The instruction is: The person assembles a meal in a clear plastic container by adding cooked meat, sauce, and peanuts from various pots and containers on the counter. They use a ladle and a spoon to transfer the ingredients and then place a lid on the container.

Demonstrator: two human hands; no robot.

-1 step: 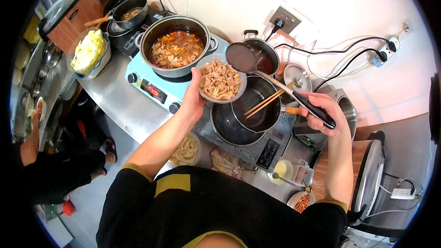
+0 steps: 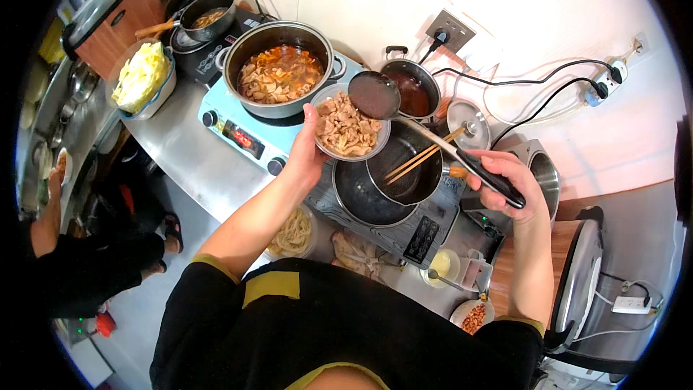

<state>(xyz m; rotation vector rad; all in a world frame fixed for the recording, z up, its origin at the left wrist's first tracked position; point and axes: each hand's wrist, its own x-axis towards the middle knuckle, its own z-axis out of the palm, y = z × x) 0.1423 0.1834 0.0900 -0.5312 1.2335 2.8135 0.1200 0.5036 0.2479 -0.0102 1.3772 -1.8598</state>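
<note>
Meat bowl (image 2: 352,159) in head view: just beside the steel pot (image 2: 280,111), clamped at the side by the left hand (image 2: 307,154), likely for steadiness; ladle (image 2: 374,95) over its far rim, long handle (image 2: 472,164) clasped in the right hand (image 2: 523,177), hands apart, seemingly for reach without crowding

Ladle (image 2: 374,94) over meat bowl (image 2: 350,158) | pot (image 2: 278,110) behind-left | pan (image 2: 420,186) (chopsticks (image 2: 417,164) inside) right
</note>
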